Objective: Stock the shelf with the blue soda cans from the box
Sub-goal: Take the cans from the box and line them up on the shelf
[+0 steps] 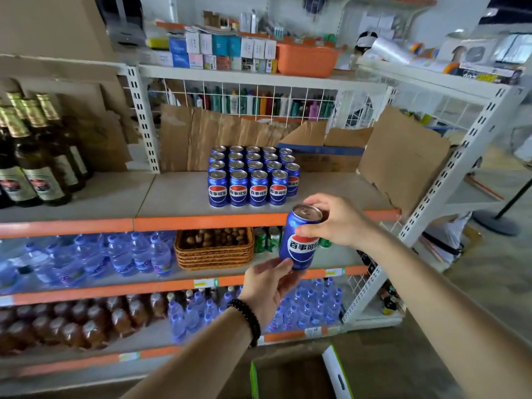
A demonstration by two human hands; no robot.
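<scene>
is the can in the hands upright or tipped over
Roughly upright, leaning slightly: the blue can has its silver lid facing up and logo reading level, right hand at its top, left hand under its base.

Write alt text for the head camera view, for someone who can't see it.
Both hands hold one blue soda can, left hand under it, right hand near its top, before a shelf bearing a block of matching cans.

White metal racking (144,116) with orange front edges, wire mesh back panel (259,102). Torn cardboard sheets (400,156) lean against back. Pale wall (161,7) up top, grey concrete floor (495,269) on right, black stanchion base (496,223) there. Bright, flat lighting.
</scene>
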